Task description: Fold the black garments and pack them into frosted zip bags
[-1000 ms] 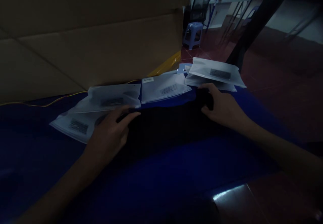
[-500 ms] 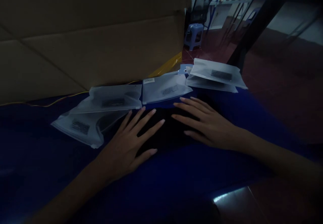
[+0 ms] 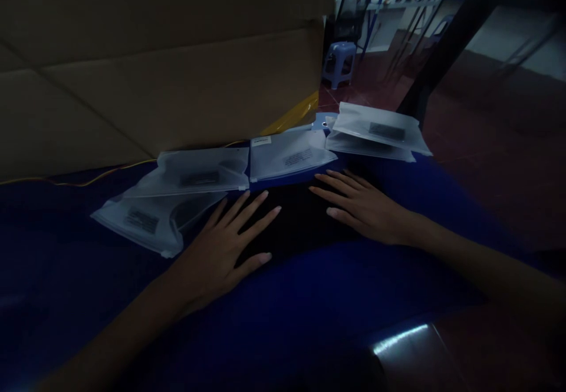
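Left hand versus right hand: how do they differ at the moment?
The left hand has its fingers spread wide, while the right hand has its fingers closer together. The left hand also sits lower in the view than the right hand. Both lie open, palm down, on the dark cloth, holding nothing.
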`<move>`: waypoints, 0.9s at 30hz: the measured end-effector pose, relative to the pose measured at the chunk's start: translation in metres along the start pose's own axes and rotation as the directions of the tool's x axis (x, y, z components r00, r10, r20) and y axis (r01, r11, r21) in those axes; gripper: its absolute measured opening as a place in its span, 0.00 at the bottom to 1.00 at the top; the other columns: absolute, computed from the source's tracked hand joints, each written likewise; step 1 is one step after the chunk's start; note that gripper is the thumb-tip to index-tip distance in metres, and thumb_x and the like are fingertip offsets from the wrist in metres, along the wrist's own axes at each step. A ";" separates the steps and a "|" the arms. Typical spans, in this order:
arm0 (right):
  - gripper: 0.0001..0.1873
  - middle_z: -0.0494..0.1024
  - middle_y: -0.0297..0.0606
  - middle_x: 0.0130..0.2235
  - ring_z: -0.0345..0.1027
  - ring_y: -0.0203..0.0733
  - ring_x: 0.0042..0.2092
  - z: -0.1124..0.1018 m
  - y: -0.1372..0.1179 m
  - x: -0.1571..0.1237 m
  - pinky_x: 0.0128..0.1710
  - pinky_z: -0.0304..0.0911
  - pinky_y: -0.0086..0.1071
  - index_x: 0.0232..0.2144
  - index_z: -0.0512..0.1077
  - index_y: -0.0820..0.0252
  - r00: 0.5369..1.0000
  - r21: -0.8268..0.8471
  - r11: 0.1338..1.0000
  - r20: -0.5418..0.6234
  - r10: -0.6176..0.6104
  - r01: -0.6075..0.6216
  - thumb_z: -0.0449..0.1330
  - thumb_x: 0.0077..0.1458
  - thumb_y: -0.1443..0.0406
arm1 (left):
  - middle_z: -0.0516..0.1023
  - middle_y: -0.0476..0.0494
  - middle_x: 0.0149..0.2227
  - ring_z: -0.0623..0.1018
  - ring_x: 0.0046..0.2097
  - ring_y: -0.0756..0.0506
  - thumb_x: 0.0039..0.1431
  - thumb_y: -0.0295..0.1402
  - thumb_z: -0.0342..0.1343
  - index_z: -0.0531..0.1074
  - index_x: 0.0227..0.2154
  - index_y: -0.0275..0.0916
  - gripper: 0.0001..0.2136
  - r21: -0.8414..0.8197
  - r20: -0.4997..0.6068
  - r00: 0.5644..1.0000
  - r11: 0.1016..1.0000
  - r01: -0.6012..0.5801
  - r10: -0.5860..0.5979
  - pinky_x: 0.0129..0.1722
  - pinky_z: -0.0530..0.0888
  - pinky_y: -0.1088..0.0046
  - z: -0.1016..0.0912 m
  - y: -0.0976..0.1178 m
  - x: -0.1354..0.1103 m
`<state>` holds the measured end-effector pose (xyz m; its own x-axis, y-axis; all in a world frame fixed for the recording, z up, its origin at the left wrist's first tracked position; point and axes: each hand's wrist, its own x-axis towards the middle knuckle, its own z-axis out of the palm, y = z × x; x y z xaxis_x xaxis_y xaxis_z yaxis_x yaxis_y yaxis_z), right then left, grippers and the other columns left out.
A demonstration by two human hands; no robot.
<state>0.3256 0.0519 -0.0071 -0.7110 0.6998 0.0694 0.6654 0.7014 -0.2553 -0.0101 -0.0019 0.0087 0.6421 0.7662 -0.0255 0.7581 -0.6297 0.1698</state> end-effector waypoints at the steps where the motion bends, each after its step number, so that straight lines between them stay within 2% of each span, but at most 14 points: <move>1: 0.29 0.54 0.43 0.74 0.46 0.56 0.74 -0.001 0.000 0.001 0.71 0.48 0.61 0.73 0.54 0.51 0.999 -0.018 1.000 -0.029 0.015 -0.016 0.44 0.75 0.53 | 0.41 0.45 0.77 0.49 0.75 0.29 0.74 0.51 0.46 0.38 0.74 0.56 0.33 0.001 0.006 1.000 1.000 -0.001 0.001 0.69 0.55 0.35 0.000 0.000 0.000; 4: 0.26 0.68 0.50 0.67 0.63 0.56 0.66 -0.003 0.004 0.005 0.63 0.62 0.55 0.67 0.64 0.60 0.990 -0.082 0.993 -0.119 0.072 -0.082 0.44 0.74 0.59 | 0.40 0.45 0.77 0.48 0.76 0.30 0.74 0.51 0.45 0.37 0.74 0.57 0.33 0.004 0.019 1.000 1.000 0.000 0.000 0.69 0.54 0.35 0.001 -0.001 0.000; 6: 0.25 0.73 0.52 0.60 0.69 0.55 0.58 -0.005 0.010 0.006 0.57 0.66 0.53 0.64 0.67 0.63 0.981 -0.108 0.987 -0.168 0.101 -0.120 0.47 0.73 0.59 | 0.39 0.45 0.77 0.48 0.76 0.30 0.74 0.51 0.46 0.38 0.74 0.57 0.33 0.003 0.018 1.000 1.000 -0.001 0.001 0.69 0.54 0.35 0.002 -0.001 -0.001; 10: 0.21 0.77 0.48 0.48 0.70 0.54 0.48 -0.010 0.019 0.006 0.50 0.66 0.50 0.53 0.74 0.60 0.972 -0.125 0.977 -0.184 0.149 -0.173 0.55 0.68 0.52 | 0.38 0.45 0.77 0.47 0.76 0.29 0.74 0.51 0.46 0.37 0.74 0.57 0.34 0.008 0.023 1.000 1.000 -0.010 0.010 0.69 0.54 0.34 0.001 -0.002 -0.002; 13: 0.18 0.76 0.46 0.45 0.69 0.53 0.47 -0.012 0.021 0.006 0.48 0.64 0.48 0.43 0.75 0.58 0.976 -0.088 0.979 -0.138 0.170 -0.183 0.57 0.66 0.51 | 0.37 0.45 0.78 0.45 0.76 0.29 0.74 0.51 0.46 0.36 0.74 0.57 0.34 0.009 0.048 0.999 1.000 -0.025 0.024 0.69 0.54 0.33 0.000 -0.003 -0.002; 16: 0.15 0.77 0.44 0.43 0.70 0.54 0.47 -0.016 0.019 0.006 0.49 0.62 0.49 0.40 0.74 0.57 0.974 -0.065 0.977 -0.112 0.197 -0.205 0.57 0.65 0.52 | 0.32 0.44 0.78 0.43 0.76 0.28 0.74 0.48 0.45 0.37 0.74 0.57 0.33 0.002 0.045 0.998 0.999 -0.043 0.043 0.69 0.54 0.33 -0.002 -0.001 -0.001; 18: 0.14 0.79 0.43 0.40 0.71 0.54 0.46 -0.020 0.018 0.006 0.51 0.61 0.50 0.39 0.74 0.56 0.958 -0.054 0.962 -0.122 0.261 -0.269 0.59 0.63 0.53 | 0.28 0.44 0.78 0.42 0.76 0.28 0.75 0.43 0.44 0.39 0.74 0.56 0.31 0.000 0.014 0.999 0.999 -0.052 0.052 0.69 0.53 0.33 -0.002 0.000 0.000; 21: 0.15 0.79 0.39 0.35 0.73 0.51 0.40 -0.031 0.017 0.006 0.46 0.63 0.46 0.36 0.73 0.55 0.930 0.125 0.928 -0.076 0.361 -0.350 0.63 0.59 0.50 | 0.31 0.45 0.78 0.42 0.76 0.29 0.75 0.39 0.43 0.40 0.74 0.56 0.30 -0.008 -0.019 0.997 0.997 -0.078 0.078 0.69 0.52 0.33 -0.001 0.001 0.001; 23: 0.17 0.78 0.36 0.33 0.72 0.46 0.36 -0.040 0.015 0.005 0.39 0.64 0.40 0.33 0.72 0.55 0.930 0.380 0.856 0.036 0.365 -0.351 0.65 0.56 0.49 | 0.38 0.46 0.78 0.44 0.76 0.30 0.75 0.39 0.43 0.41 0.74 0.57 0.30 -0.015 -0.013 0.995 0.995 -0.099 0.099 0.69 0.52 0.32 0.000 0.000 0.002; 24: 0.18 0.77 0.34 0.32 0.71 0.43 0.34 -0.044 0.014 0.005 0.37 0.63 0.37 0.32 0.71 0.55 0.931 0.506 0.787 0.103 0.351 -0.352 0.66 0.55 0.49 | 0.41 0.46 0.77 0.45 0.76 0.30 0.75 0.39 0.44 0.41 0.74 0.57 0.30 -0.018 -0.009 0.994 0.994 -0.108 0.108 0.69 0.51 0.31 -0.001 0.000 0.002; 27: 0.17 0.75 0.31 0.31 0.68 0.38 0.30 -0.052 0.010 0.002 0.30 0.61 0.32 0.35 0.68 0.55 0.912 0.768 0.498 0.291 0.288 -0.402 0.67 0.53 0.53 | 0.47 0.47 0.76 0.47 0.75 0.28 0.74 0.40 0.47 0.44 0.74 0.59 0.30 -0.025 0.002 0.993 0.993 -0.115 0.115 0.68 0.50 0.28 -0.001 0.001 0.001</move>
<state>0.3425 0.0674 0.0410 -0.5230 0.8012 -0.2908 0.4424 -0.0365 -0.8961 -0.0084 -0.0013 0.0102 0.7253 0.6884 -0.0075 0.6761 -0.7101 0.1965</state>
